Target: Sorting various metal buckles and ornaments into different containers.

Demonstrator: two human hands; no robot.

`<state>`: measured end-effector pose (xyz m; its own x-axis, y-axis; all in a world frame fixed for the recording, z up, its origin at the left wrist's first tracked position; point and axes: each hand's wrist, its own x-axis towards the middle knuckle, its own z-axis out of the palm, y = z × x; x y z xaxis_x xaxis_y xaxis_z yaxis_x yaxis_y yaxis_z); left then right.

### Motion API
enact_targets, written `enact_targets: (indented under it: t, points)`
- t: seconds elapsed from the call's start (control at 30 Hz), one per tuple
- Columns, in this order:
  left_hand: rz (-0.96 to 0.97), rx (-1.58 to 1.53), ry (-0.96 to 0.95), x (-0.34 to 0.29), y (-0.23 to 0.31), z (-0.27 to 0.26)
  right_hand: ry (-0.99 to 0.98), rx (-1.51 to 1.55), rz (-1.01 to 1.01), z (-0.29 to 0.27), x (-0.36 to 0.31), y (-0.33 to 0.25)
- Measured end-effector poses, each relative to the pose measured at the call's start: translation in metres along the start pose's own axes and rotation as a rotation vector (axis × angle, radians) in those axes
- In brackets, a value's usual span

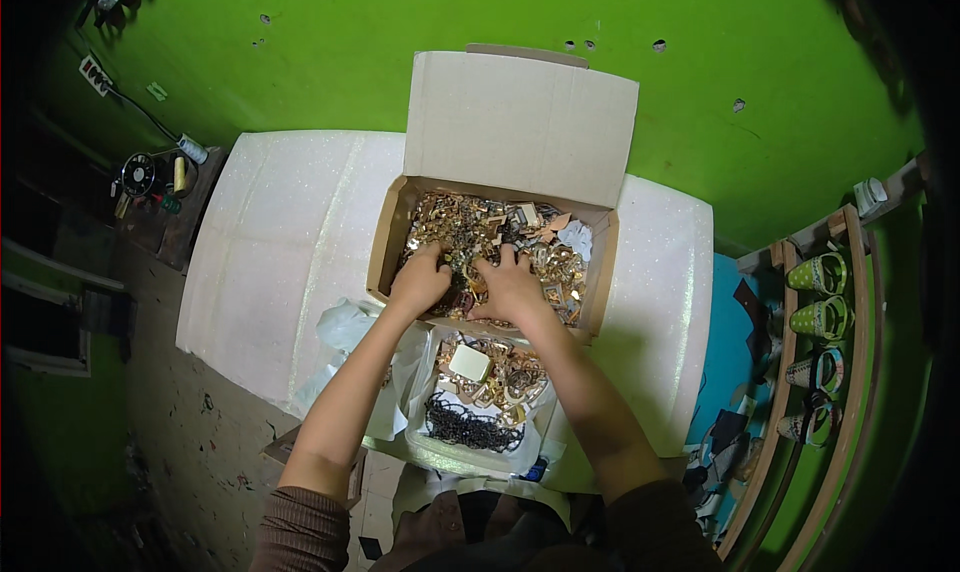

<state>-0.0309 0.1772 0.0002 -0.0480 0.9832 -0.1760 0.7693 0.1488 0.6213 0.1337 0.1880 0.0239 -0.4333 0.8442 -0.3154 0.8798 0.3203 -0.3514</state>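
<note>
An open cardboard box (600, 282) stands on the table, its lid raised at the back. Inside lies a heap of small metal pieces (455, 217), mostly gold-coloured with some dark and silver ones. Both my hands reach into it. My left hand (421, 280) presses into the left part of the heap, fingers bent and their tips hidden among the pieces. To its right, my right hand (510, 287) rests on the heap with its fingers spread. Nearer me sits a white tray (412, 427) holding more gold pieces, a cream square box (469, 363) and black chain (470, 427).
Crumpled clear plastic (345, 327) lies left of the tray. The table (270, 232) has a pale glittery cover and stands against a green wall (340, 52). At the right, a wooden rack (780, 392) holds several patterned shoes (820, 317). A dark side table (165, 222) stands at the left.
</note>
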Motion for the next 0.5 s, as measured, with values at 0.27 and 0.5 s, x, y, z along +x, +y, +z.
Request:
enact_targets:
  t: [0.27,0.5]
  points:
    - [-0.022,-0.112,0.016,0.001,0.004,-0.003,-0.115,0.003,0.008,0.003,0.007,0.000]
    - [-0.021,-0.160,0.087,-0.001,0.000,-0.001,-0.038,0.319,-0.045,0.004,-0.001,0.008]
